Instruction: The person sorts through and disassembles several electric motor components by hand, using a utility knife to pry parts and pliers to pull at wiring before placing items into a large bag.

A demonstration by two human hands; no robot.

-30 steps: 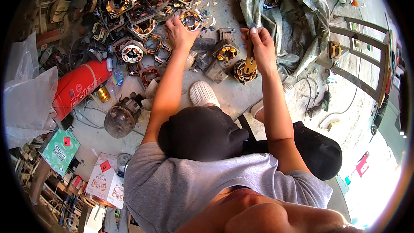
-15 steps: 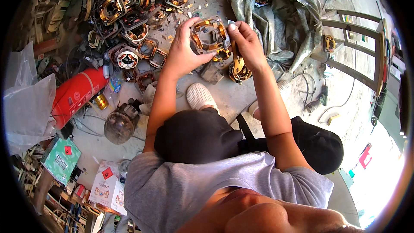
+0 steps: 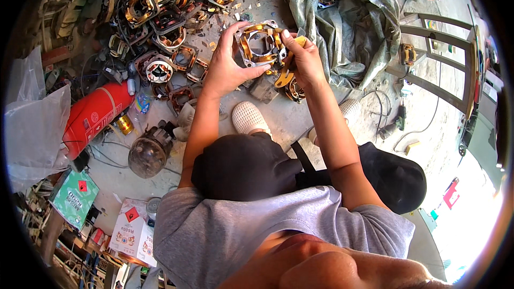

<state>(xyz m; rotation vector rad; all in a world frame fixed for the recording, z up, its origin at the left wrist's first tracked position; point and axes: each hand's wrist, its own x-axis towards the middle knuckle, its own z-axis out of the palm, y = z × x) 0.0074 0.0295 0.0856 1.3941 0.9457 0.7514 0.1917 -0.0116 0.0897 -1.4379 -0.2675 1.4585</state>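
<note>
- My left hand (image 3: pixel 222 72) is grasping a motor stator (image 3: pixel 247 46), fingers over its far-left corner, thumb along the near edge; that wide spread seems to steady the squarish frame and leaves its bore uncovered.
- The stator is up off the floor (image 3: pixel 284 118), between my two hands, beyond my knees, probably to keep the copper windings in plain sight.
- My right hand (image 3: pixel 308 64) is curled around a yellow tool (image 3: pixel 284 78), right beside the frame; whether the tool touches the coils, I can't tell.
- Just below, a second stator (image 3: pixel 294 91) lies on the floor, seemingly handy.
- Off left, a heap of stators (image 3: pixel 140 9); to the right, a crumpled tarpaulin (image 3: pixel 353 32).
</note>
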